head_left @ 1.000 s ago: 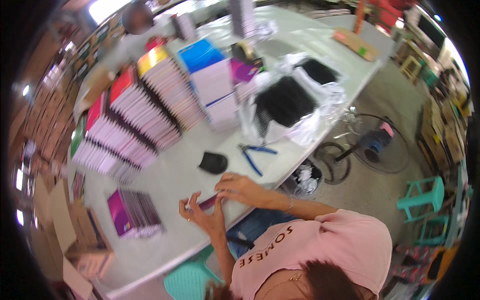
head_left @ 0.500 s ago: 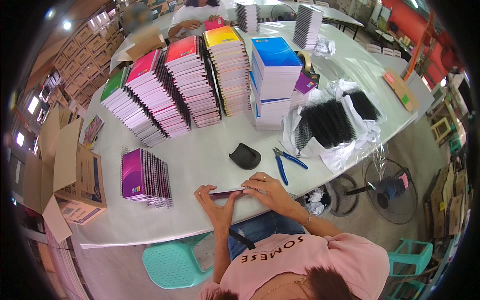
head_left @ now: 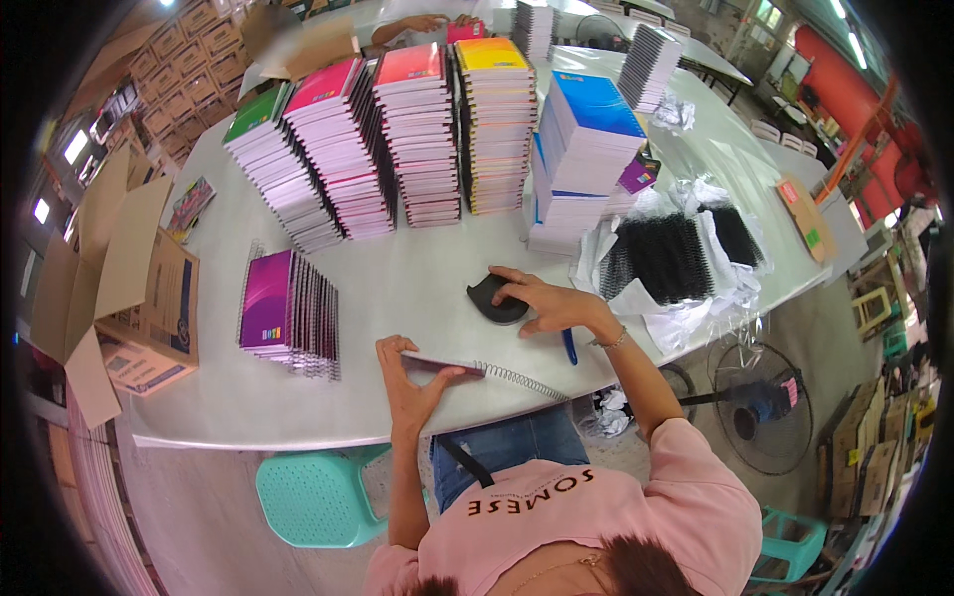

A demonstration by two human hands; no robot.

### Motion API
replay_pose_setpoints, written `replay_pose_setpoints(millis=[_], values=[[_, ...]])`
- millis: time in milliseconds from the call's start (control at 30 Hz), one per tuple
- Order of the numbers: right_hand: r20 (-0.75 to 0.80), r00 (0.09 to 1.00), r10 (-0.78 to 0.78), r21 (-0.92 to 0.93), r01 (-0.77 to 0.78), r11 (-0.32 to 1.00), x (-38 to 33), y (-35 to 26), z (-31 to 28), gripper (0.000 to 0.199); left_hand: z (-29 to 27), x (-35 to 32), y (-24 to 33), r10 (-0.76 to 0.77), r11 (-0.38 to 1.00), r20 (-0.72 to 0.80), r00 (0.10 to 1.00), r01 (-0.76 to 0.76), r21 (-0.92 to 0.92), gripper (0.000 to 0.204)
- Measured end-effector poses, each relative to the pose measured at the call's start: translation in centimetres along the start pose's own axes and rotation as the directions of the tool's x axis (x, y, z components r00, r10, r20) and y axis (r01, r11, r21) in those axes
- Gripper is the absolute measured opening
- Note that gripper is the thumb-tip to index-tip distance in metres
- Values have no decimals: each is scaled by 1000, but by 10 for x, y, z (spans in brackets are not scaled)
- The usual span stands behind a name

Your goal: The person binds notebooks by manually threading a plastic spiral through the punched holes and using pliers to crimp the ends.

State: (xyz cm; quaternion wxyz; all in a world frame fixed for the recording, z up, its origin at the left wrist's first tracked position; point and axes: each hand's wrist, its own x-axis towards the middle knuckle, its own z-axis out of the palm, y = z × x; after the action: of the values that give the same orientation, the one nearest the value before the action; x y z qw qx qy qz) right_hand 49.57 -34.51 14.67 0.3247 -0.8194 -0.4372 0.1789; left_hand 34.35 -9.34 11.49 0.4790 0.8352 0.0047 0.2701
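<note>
My left hand [head_left: 405, 382] pinches a thin purple spiral notebook [head_left: 429, 364] edge-on near the table's front edge. A loose wire coil [head_left: 522, 379] sticks out from the notebook's right end. My right hand [head_left: 547, 301] lies over a black curved piece [head_left: 489, 302], its fingers on the top and far edge and its thumb at the near side. Beside that hand shows one blue handle of the pliers [head_left: 569, 347]; the rest is hidden beneath the hand. On the left stands a stack of purple spiral notebooks [head_left: 266, 303].
Tall stacks of green, pink, red and yellow notebooks [head_left: 494, 129] line the table's far side, with blue-covered ones [head_left: 593, 104] beside them. Black coils [head_left: 661, 258] lie on crumpled white paper at right. An open carton [head_left: 149, 298] stands left; a fan [head_left: 760, 407] stands right.
My right hand has let go of the notebook's coil end and moved up and right onto the black piece. The left hand keeps the notebook, whose coil now shows. The view has shifted slightly.
</note>
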Motion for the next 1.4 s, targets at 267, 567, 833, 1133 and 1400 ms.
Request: replay_pose_setpoints(millis=[267,567,833,1133,1400], values=[[-93,991,97,73,-91,993,21,-23,28,48,0,-3,-5,-24,998,32,999,26,-53,82],[-25,991,-132,875,86,477,-40,-13,43,61,5,1,-5,73,994,17,997,-72,-77,81],[-23,985,172,474,-140,869,-46,-63,32,53,0,-1,-4,10,994,28,1000,-7,-112,79],[-239,938,253,109,-233,966,-35,-55,52,51,0,0,-1,-28,991,69,997,37,-126,81],[94,992,87,786,-128,605,-49,-43,26,40,3,-4,-9,-85,979,102,991,102,-178,101]])
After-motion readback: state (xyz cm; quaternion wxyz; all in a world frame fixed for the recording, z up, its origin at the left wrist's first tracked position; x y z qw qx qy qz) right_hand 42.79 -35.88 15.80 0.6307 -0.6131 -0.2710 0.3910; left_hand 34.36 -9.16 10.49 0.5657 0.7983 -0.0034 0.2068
